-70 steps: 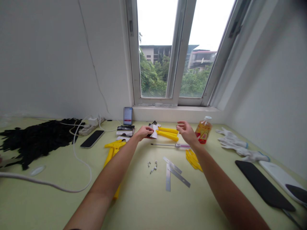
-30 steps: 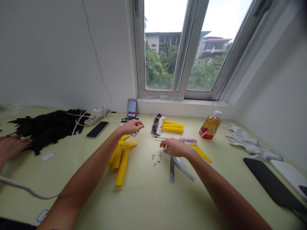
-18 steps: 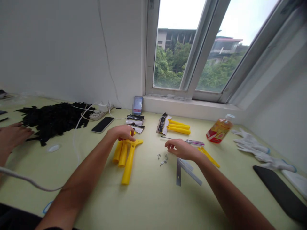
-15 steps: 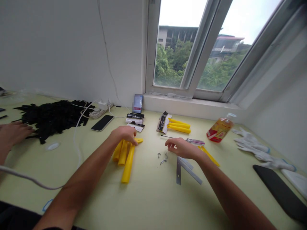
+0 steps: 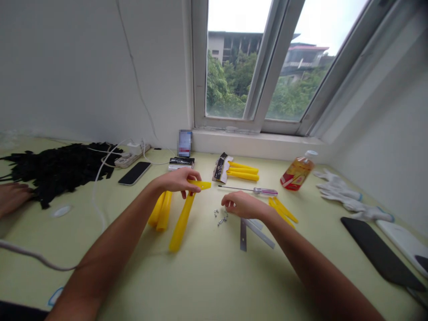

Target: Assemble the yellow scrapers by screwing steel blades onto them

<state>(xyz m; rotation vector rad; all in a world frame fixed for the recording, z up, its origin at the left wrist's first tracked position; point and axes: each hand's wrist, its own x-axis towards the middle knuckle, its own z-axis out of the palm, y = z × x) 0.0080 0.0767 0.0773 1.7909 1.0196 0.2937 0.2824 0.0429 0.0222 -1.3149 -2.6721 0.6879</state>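
Observation:
My left hand (image 5: pixel 183 182) is closed on a yellow plastic handle (image 5: pixel 182 223) with a flat crosspiece at its top. Its tube end points down toward the table. More yellow handles (image 5: pixel 160 211) lie beside it, partly behind my left wrist. My right hand (image 5: pixel 242 205) is curled, thumb and fingers close together, just right of several small metal screws or nuts (image 5: pixel 220 220). Whether its fingertips hold one is too small to see. Flat grey metal strips (image 5: pixel 257 232) with holes lie under my right wrist. A screwdriver (image 5: pixel 265 191) with a clear handle lies behind that hand.
Packaged yellow handles (image 5: pixel 242 170) and a propped phone (image 5: pixel 185 143) stand at the back. To the right are an orange liquid bottle (image 5: pixel 297 171), white gloves (image 5: pixel 341 196) and a dark flat object (image 5: pixel 377 254). Another person's hand (image 5: pixel 15 197) touches a black pile (image 5: pixel 60 169) at left.
My left hand has raised one yellow handle, shifting it away from the others and tilting it. My right hand stays by the small metal pieces. The camera view has turned slightly right.

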